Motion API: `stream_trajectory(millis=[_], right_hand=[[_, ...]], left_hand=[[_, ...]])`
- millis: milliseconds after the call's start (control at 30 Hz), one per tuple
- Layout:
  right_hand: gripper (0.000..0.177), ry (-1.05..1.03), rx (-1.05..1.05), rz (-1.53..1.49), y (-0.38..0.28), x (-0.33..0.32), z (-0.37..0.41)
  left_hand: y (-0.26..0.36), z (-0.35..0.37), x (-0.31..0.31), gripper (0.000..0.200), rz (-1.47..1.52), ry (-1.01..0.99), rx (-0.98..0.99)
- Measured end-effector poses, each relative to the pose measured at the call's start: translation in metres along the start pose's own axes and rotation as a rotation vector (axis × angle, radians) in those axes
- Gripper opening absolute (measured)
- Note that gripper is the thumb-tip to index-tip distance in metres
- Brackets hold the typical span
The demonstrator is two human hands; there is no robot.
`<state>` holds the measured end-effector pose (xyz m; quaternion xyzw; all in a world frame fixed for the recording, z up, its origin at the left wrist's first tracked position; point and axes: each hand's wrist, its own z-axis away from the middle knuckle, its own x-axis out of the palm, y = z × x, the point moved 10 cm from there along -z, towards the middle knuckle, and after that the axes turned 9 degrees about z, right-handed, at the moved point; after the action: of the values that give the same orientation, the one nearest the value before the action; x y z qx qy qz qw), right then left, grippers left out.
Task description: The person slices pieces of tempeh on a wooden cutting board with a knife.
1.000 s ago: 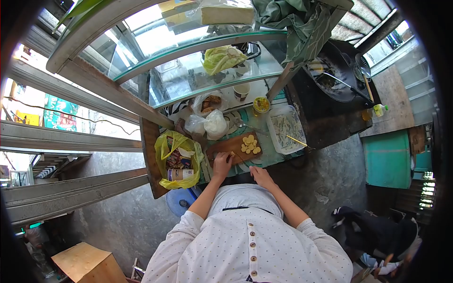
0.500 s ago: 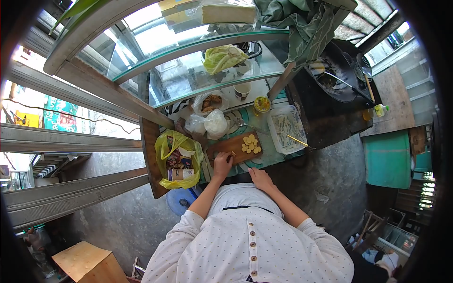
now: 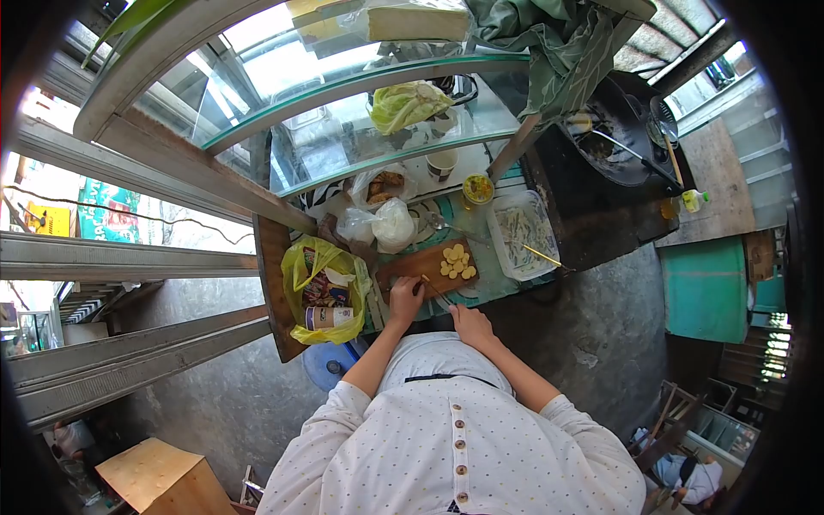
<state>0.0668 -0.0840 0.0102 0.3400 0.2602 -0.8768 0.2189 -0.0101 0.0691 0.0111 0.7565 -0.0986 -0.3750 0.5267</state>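
A wooden cutting board (image 3: 414,264) lies near the counter's front edge, with several pale yellow round slices (image 3: 457,261) grouped on its right part. My left hand (image 3: 405,302) rests on the board's left end, fingers closed on a small yellowish piece (image 3: 425,278), largely covered by the fingertips. My right hand (image 3: 472,327) is closed around the handle of a knife at the counter edge. The thin knife blade (image 3: 438,293) slants up and left toward my left fingertips; its handle is hidden in the fist.
Left of the board sits a yellow plastic bag (image 3: 296,283) of packets. Behind it are a white plastic bag (image 3: 393,226) and a small yellow-filled cup (image 3: 477,189). A clear plastic tub (image 3: 522,232) stands to the right, a wok (image 3: 609,154) farther off. A glass cabinet (image 3: 360,172) overhangs the counter.
The knife blade now shows as a thin line between my hands, where it was hard to see before. Both hands have stayed almost in place.
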Motion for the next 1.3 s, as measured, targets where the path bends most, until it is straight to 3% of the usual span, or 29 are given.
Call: stream_trajectory(millis=[667,767,833,933,1067,1133,1267,1300], right_hand=[[0.046,-0.077,-0.06,-0.013,0.021,0.034,-0.032],[0.048,0.089,-0.227,-0.157,0.026,0.035,-0.043],[0.051,-0.219,-0.013,-0.434,0.038,0.047,-0.039],[0.051,-0.294,0.068,-0.568,0.049,0.062,-0.04],[0.052,-0.126,-0.08,-0.319,0.044,0.046,-0.042],[0.054,0.223,-0.123,0.006,0.033,0.018,-0.036],[0.061,0.173,-0.035,-0.004,0.028,0.018,-0.03],[0.061,0.014,-0.036,-0.164,0.031,0.035,-0.037]], left_hand=[[0.006,-0.001,-0.001,0.015,0.019,0.015,0.037],[0.007,-0.002,-0.002,0.015,0.018,0.013,0.034],[0.006,-0.003,-0.002,0.015,0.023,0.018,0.031],[0.006,-0.002,-0.003,0.015,0.042,0.021,0.013],[0.008,-0.001,-0.001,0.016,0.03,-0.003,0.048],[0.008,0.0,0.001,0.016,0.028,-0.02,0.05],[0.012,0.0,0.002,0.017,0.011,-0.014,0.074],[0.014,0.0,0.002,0.017,0.011,-0.013,0.079]])
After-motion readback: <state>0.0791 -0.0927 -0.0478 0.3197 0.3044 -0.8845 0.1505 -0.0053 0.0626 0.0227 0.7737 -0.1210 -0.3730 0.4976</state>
